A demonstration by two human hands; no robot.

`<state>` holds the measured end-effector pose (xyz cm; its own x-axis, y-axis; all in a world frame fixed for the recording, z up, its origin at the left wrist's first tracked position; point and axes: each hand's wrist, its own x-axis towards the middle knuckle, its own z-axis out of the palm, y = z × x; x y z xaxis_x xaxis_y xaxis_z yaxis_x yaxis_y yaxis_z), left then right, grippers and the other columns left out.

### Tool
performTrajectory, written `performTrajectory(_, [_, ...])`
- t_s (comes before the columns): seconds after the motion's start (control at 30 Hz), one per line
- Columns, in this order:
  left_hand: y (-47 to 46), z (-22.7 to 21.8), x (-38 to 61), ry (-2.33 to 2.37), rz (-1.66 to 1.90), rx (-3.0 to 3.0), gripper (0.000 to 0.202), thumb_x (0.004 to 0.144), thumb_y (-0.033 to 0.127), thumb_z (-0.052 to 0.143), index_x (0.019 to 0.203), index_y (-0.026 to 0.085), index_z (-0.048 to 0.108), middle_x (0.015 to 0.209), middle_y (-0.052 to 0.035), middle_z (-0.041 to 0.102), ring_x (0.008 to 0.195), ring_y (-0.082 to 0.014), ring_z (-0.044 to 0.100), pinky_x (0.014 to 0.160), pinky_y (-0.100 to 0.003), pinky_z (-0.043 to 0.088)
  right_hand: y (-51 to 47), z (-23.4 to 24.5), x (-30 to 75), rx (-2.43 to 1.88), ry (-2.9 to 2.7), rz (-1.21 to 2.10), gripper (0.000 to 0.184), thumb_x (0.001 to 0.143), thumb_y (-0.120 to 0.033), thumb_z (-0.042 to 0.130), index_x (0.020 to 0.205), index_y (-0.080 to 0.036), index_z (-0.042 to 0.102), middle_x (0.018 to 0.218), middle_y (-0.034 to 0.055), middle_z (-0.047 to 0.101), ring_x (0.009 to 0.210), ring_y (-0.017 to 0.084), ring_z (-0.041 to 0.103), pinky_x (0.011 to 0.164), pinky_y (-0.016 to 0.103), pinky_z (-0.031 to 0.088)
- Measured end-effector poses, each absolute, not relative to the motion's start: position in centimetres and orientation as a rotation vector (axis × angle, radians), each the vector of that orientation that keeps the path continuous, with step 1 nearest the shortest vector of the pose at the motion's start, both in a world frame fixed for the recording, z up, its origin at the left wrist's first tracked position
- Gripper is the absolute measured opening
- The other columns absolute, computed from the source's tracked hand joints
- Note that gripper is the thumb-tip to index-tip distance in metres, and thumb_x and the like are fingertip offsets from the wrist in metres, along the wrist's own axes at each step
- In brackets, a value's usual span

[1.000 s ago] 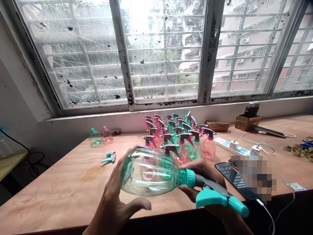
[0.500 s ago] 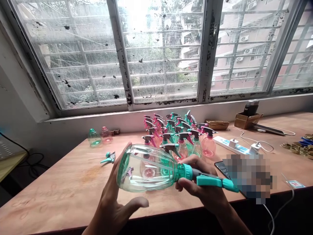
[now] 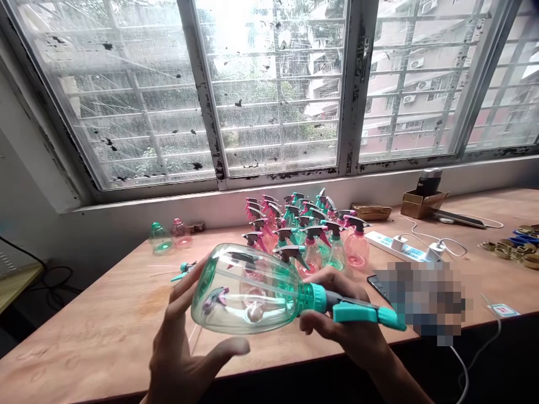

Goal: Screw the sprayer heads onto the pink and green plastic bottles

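A clear green spray bottle (image 3: pixel 248 292) lies sideways in the air before me, its base to the left and its teal-and-grey trigger head (image 3: pixel 357 312) to the right. My right hand (image 3: pixel 343 322) is closed around the neck by the teal collar. At the base, my left hand (image 3: pixel 185 336) is open, thumb apart from the bottle and fingers spread behind its edge; whether they touch it I cannot tell. A thin tube shows inside the bottle. Behind my left fingers, a loose teal spray head (image 3: pixel 184 271) lies on the table, partly hidden. Something purple shows through the green plastic.
Several pink and teal spray bottles (image 3: pixel 356 247) stand grouped beyond my hands. Two headless bottles, one green (image 3: pixel 160 240) and one pink (image 3: pixel 181 233), are at the back left. A power strip (image 3: pixel 396 247), a phone (image 3: pixel 379 287) and white cables occupy the right side.
The bottle has shifted slightly left and turned a little about its length. My left hand has moved left with its base and now covers part of the loose spray head.
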<state>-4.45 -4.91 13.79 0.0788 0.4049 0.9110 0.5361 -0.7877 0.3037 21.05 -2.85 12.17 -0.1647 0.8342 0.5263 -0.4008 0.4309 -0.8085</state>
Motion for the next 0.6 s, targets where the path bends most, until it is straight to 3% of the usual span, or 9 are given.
performTrajectory(0.1, [-5.3,14.4,-4.2,-1.003,-1.806,-2.26,0.062,0.085,0.047,0.079,0.14,0.029,0.057,0.151,-0.0092,0.054,0.143,-0.0354,0.049,0.118,-0.055,0.045,-2.9,12.2,21.0,-0.405,-1.319,1.177,0.029,0.078,-0.018,0.09,0.096,-0.021,0.068,0.064,-0.0026,0.076,0.054,0.015,0.072,0.052,0.021,0.057])
performTrajectory(0.2, [-5.3,15.0,-3.7,-0.917,-1.765,-2.158,0.062,0.086,0.025,0.08,0.142,0.033,0.057,0.158,-0.005,0.048,0.144,-0.0334,0.048,0.117,-0.053,0.046,-2.7,12.2,20.9,-0.306,-1.283,1.246,0.024,0.083,-0.026,0.087,0.096,-0.02,0.068,0.062,-0.0012,0.076,0.052,0.014,0.07,0.051,0.021,0.057])
performTrajectory(0.27, [-5.1,15.1,-3.6,-0.823,-1.754,-2.069,0.069,0.082,0.01,0.078,0.143,0.034,0.057,0.154,-0.0027,0.052,0.139,-0.0302,0.053,0.116,-0.05,0.048,-2.6,12.1,20.8,-0.256,-1.259,1.278,0.025,0.084,-0.03,0.087,0.096,-0.019,0.067,0.061,-0.0011,0.075,0.05,0.013,0.069,0.051,0.021,0.057])
performTrajectory(0.33, [-4.9,15.0,-3.7,-0.774,-1.746,-2.067,0.073,0.079,0.006,0.08,0.143,0.033,0.057,0.146,-0.0027,0.059,0.133,-0.0283,0.058,0.115,-0.048,0.05,-2.5,12.1,20.9,-0.24,-1.258,1.278,0.026,0.084,-0.03,0.087,0.097,-0.02,0.067,0.061,-0.0008,0.075,0.049,0.014,0.069,0.049,0.021,0.056])
performTrajectory(0.43, [-4.9,14.8,-4.1,-0.819,-1.791,-2.221,0.07,0.08,0.034,0.086,0.144,0.03,0.056,0.148,-0.0077,0.057,0.137,-0.0332,0.054,0.113,-0.051,0.052,-2.5,12.2,21.1,-0.288,-1.278,1.227,0.028,0.081,-0.022,0.089,0.1,-0.021,0.068,0.064,-0.0016,0.076,0.052,0.014,0.071,0.049,0.019,0.056])
performTrajectory(0.5, [-5.1,14.8,-4.2,-0.88,-1.852,-2.25,0.061,0.084,0.052,0.078,0.137,0.027,0.061,0.148,-0.0104,0.056,0.14,-0.0352,0.051,0.113,-0.052,0.051,-2.6,12.2,21.3,-0.328,-1.297,1.208,0.035,0.076,-0.015,0.092,0.101,-0.023,0.07,0.068,-0.0033,0.076,0.057,0.014,0.074,0.052,0.018,0.058])
performTrajectory(0.6, [-5.3,14.9,-3.9,-0.876,-1.89,-2.187,0.041,0.092,0.044,0.072,0.129,0.026,0.066,0.146,-0.0083,0.059,0.139,-0.0303,0.054,0.112,-0.047,0.053,-2.7,12.3,21.4,-0.319,-1.304,1.212,0.037,0.075,-0.013,0.093,0.102,-0.024,0.07,0.069,-0.0041,0.077,0.059,0.014,0.074,0.055,0.017,0.059])
